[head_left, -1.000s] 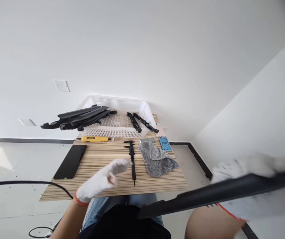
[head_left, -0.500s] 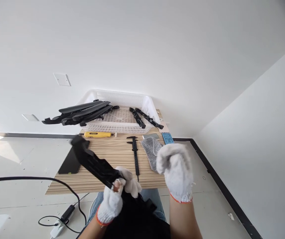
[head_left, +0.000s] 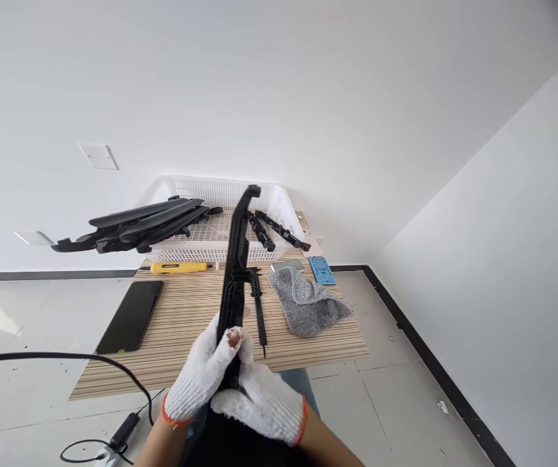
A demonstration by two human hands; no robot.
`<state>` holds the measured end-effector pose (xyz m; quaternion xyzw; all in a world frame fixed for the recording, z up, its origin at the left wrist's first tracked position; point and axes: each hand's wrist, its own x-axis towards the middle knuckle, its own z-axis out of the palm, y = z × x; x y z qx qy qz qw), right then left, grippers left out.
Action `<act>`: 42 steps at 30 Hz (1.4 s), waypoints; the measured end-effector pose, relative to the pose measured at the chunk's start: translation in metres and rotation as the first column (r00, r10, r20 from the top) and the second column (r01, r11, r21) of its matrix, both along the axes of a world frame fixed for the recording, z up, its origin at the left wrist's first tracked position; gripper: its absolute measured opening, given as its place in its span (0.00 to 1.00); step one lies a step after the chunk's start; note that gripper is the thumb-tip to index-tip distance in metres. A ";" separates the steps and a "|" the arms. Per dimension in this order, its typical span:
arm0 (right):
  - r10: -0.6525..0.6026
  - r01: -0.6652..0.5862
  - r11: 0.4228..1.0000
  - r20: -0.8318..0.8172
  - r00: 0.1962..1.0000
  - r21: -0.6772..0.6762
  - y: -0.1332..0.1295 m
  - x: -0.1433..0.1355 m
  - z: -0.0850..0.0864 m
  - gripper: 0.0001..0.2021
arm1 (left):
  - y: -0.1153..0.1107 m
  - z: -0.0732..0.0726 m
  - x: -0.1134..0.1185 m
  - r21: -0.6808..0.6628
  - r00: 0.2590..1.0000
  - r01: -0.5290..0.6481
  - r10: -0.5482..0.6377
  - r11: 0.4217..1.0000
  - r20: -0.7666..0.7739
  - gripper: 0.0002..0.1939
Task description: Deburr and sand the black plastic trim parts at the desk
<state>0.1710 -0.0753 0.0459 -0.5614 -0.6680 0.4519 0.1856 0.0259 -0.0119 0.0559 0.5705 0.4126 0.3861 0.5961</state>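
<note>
A long black plastic part (head_left: 234, 285) stands nearly upright over the front of the table, its hooked tip in front of the basket. My left hand (head_left: 206, 370), in a white knitted glove with a worn hole at the thumb, is closed around its lower portion. Lower down, my right hand (head_left: 264, 402), gloved too, wraps the part's bottom end, which is largely hidden by the gloves. Behind the part lies a black caliper (head_left: 259, 311). To the right rests a crumpled grey cloth (head_left: 305, 305).
A white basket (head_left: 186, 250) at the back holds several black parts (head_left: 147, 224), some overhanging its left side. On the striped table (head_left: 186, 311) are a yellow-handled tool (head_left: 179, 267), a dark phone (head_left: 130, 316) and a blue card (head_left: 322, 270). A black cable (head_left: 65, 355) hangs at left.
The black part has swung from a leftward slant to nearly upright. My right hand has moved from near the cloth down to the part's lower end. The view has shifted slightly.
</note>
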 end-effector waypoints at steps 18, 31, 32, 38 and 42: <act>-0.301 0.317 0.944 0.641 0.706 0.094 0.108 0.028 0.016 0.19 | 0.021 -0.050 -0.014 -0.084 0.970 -0.214 0.222 0.973 0.102 0.32; -0.175 0.256 0.966 0.652 0.738 -0.030 0.115 0.033 0.022 0.15 | 0.027 -0.052 -0.019 -0.077 0.980 -0.185 0.190 0.980 0.066 0.34; -0.167 0.233 0.972 0.640 0.750 -0.019 0.113 0.035 0.022 0.15 | 0.027 -0.051 -0.019 -0.077 0.979 -0.184 0.189 0.980 0.072 0.35; -0.193 0.167 0.981 0.478 0.857 0.095 0.094 0.058 0.041 0.15 | 0.026 -0.052 -0.019 -0.066 0.978 -0.179 0.185 0.982 0.099 0.32; -0.112 0.066 0.983 0.279 0.954 0.170 0.079 0.077 0.067 0.14 | 0.026 -0.053 -0.021 0.003 0.983 -0.168 0.167 0.986 0.077 0.25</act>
